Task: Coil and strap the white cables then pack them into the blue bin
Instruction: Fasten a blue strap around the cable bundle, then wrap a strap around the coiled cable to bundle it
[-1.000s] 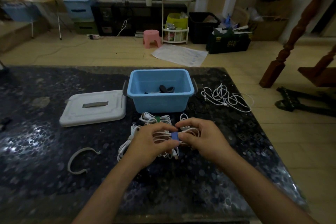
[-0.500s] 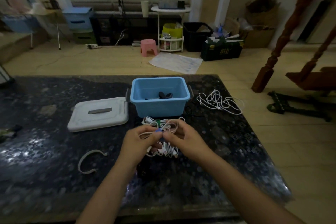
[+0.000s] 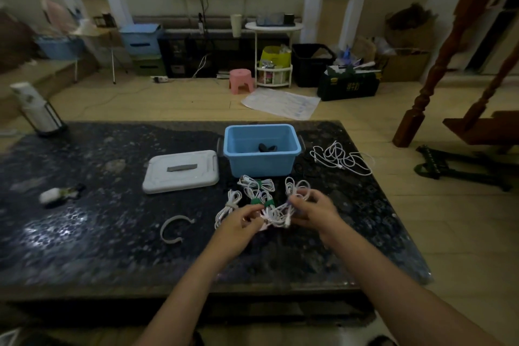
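The blue bin (image 3: 262, 166) stands open at the table's middle back, with a dark object inside. Just in front of it lie several coiled white cables (image 3: 257, 185) bound with green straps. My left hand (image 3: 238, 220) and my right hand (image 3: 313, 209) hold one white cable coil (image 3: 278, 215) between them, fingers curled around its ends just above the table. A loose, tangled white cable (image 3: 341, 159) lies to the right of the bin.
The bin's white lid (image 3: 181, 171) lies left of the bin. A curved white strap (image 3: 172, 229) rests on the dark speckled table (image 3: 98, 233). A small white object (image 3: 52, 195) and a white cylinder (image 3: 36, 109) sit at far left. The table's right edge drops to wooden floor.
The view tilted up and pulled back. Both hands shifted right and lowered with the coil; the blue strap seen earlier between the fingers is out of sight.
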`<state>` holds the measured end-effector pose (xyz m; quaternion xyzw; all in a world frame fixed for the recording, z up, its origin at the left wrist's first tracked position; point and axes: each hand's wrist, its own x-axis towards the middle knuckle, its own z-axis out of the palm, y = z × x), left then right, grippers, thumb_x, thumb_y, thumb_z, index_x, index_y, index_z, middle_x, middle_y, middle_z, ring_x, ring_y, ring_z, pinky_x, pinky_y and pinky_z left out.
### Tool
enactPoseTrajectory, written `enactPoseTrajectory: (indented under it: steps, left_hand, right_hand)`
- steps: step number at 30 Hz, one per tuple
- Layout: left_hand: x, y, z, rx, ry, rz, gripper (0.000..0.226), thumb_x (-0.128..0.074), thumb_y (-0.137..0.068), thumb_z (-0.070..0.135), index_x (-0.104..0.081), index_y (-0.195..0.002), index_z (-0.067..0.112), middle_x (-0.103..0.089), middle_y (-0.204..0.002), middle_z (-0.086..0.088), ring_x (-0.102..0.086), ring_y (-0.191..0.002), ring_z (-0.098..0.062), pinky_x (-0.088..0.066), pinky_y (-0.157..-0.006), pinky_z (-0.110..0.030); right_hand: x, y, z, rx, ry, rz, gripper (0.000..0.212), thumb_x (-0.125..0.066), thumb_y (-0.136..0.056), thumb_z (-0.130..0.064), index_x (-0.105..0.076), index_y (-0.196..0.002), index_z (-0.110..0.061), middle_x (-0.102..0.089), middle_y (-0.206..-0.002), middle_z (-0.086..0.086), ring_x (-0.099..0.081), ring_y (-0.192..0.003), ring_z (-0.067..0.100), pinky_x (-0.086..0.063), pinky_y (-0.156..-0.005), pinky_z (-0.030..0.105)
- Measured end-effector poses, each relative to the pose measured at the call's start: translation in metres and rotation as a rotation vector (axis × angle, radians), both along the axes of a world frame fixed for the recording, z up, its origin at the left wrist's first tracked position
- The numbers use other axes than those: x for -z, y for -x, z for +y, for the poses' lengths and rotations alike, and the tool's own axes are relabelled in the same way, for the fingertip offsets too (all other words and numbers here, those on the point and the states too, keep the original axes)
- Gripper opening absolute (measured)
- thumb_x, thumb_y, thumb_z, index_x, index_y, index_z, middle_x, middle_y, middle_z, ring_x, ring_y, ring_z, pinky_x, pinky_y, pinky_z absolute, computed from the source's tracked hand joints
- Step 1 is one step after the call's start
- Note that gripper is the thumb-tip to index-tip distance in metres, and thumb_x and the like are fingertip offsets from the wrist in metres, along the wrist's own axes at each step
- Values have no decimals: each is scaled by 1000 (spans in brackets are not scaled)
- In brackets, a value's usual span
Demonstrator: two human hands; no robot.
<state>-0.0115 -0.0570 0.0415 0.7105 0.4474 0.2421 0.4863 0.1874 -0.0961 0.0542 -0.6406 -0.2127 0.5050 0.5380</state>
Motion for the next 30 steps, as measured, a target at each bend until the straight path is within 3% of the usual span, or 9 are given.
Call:
enactPoseTrajectory:
  steps: [3, 6, 9, 13, 17, 20, 23, 27, 30]
  left_hand:
    - [-1, 12, 17, -12, -106, 140, 47, -69, -92, 25, -56, -137, 25, -57, -118, 0, -62, -96, -4, -47, -81, -15]
    - [9, 17, 33, -22, -205, 372, 65, -72, -88, 36, -45, -146, 31, -45, -130, -4, -53, -119, -19, -42, -99, -26]
    - [22, 11, 43, -40, -152, 504, 73, -70, -88, 45, -36, -151, 35, -34, -142, -9, -40, -133, -28, -35, -111, -33]
    - [36, -8, 57, -114, -44, 564, 67, -59, -92, 56, -39, -150, 31, -27, -150, -15, -29, -140, -36, -30, -114, -39]
    - [48, -21, 73, -143, 42, 630, 71, -61, -85, 65, -45, -146, 32, -29, -152, -16, -33, -140, -35, -31, -114, -41]
    - [50, -28, 82, -92, 63, 771, 83, -59, -76, 79, -42, -146, 37, -26, -155, -12, -28, -143, -34, -24, -114, -49]
    - [52, -31, 89, -59, 87, 776, 81, -56, -74, 82, -46, -143, 39, -23, -155, -10, -23, -145, -33, -16, -116, -51]
    - [57, -32, 92, -113, 106, 716, 68, -45, -80, 83, -59, -132, 41, -18, -160, -12, -7, -150, -31, -4, -119, -52]
    - [56, -44, 94, -166, 106, 712, 64, -44, -81, 83, -71, -109, 33, -15, -163, -16, 2, -152, -32, -1, -120, -52]
  right_hand:
    - [-3, -41, 1, 89, 17, -91, 25, -69, -91, -4, -57, -112, -8, -69, -98, 11, -67, -73, 20, -59, -51, 30]
    - [5, -75, 1, 107, 110, -310, 13, -72, -90, -9, -61, -96, -12, -67, -114, 21, -65, -89, 30, -57, -80, 44]
    - [16, -90, 6, 80, 224, -475, 28, -71, -92, -17, -63, -114, 0, -65, -116, 19, -61, -100, 30, -47, -83, 38]
    - [37, -94, 28, -21, 298, -537, 22, -56, -98, -23, -58, -91, -2, -59, -87, 12, -60, -88, 29, -49, -90, 45]
    - [79, -108, 66, -112, 332, -589, 29, -50, -96, -37, -60, -96, -10, -68, -99, 15, -68, -94, 36, -54, -89, 44]
    - [62, -90, 71, -167, 330, -551, 52, -65, -90, -53, -54, -115, -10, -63, -106, 8, -65, -94, 28, -50, -80, 35]
    - [69, -86, 78, -287, 393, -562, 87, -81, -71, -59, -46, -134, -11, -60, -127, 8, -61, -113, 28, -51, -89, 38]
    - [83, -84, 83, -311, 403, -651, 65, -84, -76, -40, -54, -122, -6, -62, -119, 8, -61, -109, 29, -49, -88, 34]
    - [93, -89, 83, -262, 338, -571, 47, -86, -76, -27, -62, -108, 0, -69, -107, 17, -62, -89, 26, -52, -86, 40]
